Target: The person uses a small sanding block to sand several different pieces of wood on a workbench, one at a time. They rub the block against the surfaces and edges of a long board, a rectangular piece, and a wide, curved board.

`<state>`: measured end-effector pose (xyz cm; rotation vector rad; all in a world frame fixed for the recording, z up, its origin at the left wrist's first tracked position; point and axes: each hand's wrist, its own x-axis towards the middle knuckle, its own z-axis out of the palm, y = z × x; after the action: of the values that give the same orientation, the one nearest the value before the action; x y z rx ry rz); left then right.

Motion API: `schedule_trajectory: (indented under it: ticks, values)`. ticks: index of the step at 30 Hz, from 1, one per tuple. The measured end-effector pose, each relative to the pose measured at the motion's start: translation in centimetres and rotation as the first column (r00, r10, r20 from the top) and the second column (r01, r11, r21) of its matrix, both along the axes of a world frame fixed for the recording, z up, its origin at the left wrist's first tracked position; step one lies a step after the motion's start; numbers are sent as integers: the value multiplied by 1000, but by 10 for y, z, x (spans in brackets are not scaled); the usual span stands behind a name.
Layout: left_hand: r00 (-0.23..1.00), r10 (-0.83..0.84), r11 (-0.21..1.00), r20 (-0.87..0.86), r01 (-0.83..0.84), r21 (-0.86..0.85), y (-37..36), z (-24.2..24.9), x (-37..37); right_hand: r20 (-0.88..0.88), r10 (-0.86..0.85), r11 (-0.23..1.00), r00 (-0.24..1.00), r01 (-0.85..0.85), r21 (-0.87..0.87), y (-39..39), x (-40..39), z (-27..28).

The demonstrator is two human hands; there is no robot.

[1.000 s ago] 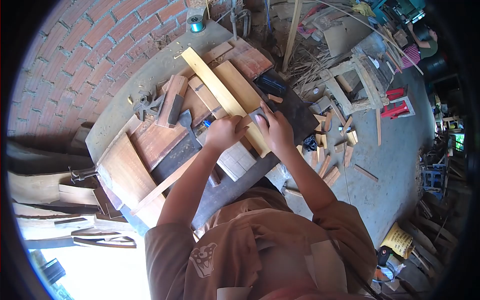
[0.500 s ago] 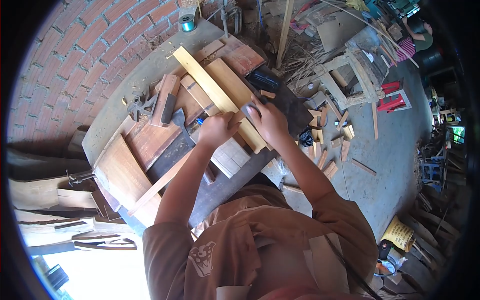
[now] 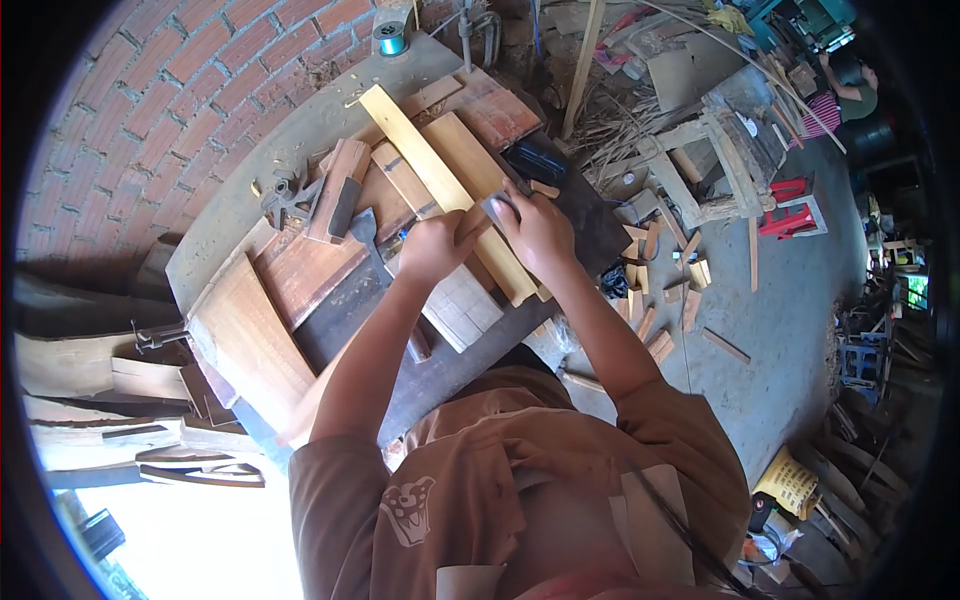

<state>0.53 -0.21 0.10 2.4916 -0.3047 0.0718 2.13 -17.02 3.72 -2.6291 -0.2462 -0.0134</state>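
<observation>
My left hand [image 3: 430, 248] is closed around a thin wooden strip [image 3: 322, 385], which runs from the lower left under my forearm to just past my fist. Its far end crosses over a long pale yellow beam [image 3: 425, 160]. My right hand [image 3: 540, 232] pinches a small flat grey piece [image 3: 495, 203] against that end of the strip, thumb on top. Behind it lies a wider brown board [image 3: 462, 150]. Below my left hand are a pale block [image 3: 460, 312] with lines on it and a hatchet-like tool [image 3: 366, 230].
The workbench [image 3: 225, 215] also carries a wooden hand plane [image 3: 338, 195], metal clamp parts [image 3: 287, 200], and a spool [image 3: 390, 38]. A brick wall [image 3: 150, 120] rises behind. Wood offcuts [image 3: 690, 300] and a red stool [image 3: 792, 210] are on the floor at right. Another person [image 3: 852, 100] is at far right.
Both hands keep their grip; the strip has shifted slightly, its lower end now mostly behind my left forearm. The whole view has shifted slightly.
</observation>
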Motion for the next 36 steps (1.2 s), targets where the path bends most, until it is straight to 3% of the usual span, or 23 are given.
schedule_trajectory:
  ticks: [3, 10, 15, 17, 18, 21, 23, 27, 29, 34, 36]
  values:
    - [996, 73, 996, -56, -76, -46, -1, 4, 2, -29, -23, 996, 999, 25, 90, 3, 7, -13]
    - [993, 112, 994, 35, -112, 10, -12, -5, -8, 9, -75, 931, 997, 67, 359, -27, 0, -41]
    - [993, 115, 992, 34, -116, 42, -13, -4, -9, 90, -14, 882, 996, -30, 471, -20, 23, -22]
    - [994, 109, 991, 31, -111, 68, -13, -2, -9, 34, 202, 935, 979, -203, 291, -7, 33, -8]
    - [993, 111, 991, 29, -112, 70, -13, -4, -9, -52, 182, 964, 982, -168, 208, 0, 40, -6]
    - [993, 112, 993, 46, -113, 33, -13, -7, -8, -79, 259, 955, 963, -243, 168, 9, 60, -9]
    - [990, 118, 991, 74, -122, 57, -14, -7, -8, -95, 234, 971, 967, -229, 62, 6, 47, -2]
    - [988, 144, 989, 56, -145, 31, -15, -9, -7, 32, 228, 958, 973, -230, 170, -15, 35, -20]
    - [990, 117, 993, 83, -118, 17, -15, -12, -7, -19, 203, 979, 979, -203, 26, -14, 38, -17]
    - [988, 115, 993, 103, -117, 10, -13, -11, -7, -27, 142, 978, 990, -144, -150, 26, 60, -1]
    - [993, 114, 993, 18, -114, 24, -14, -7, -8, 27, 132, 985, 991, -128, -113, 14, 46, -7]
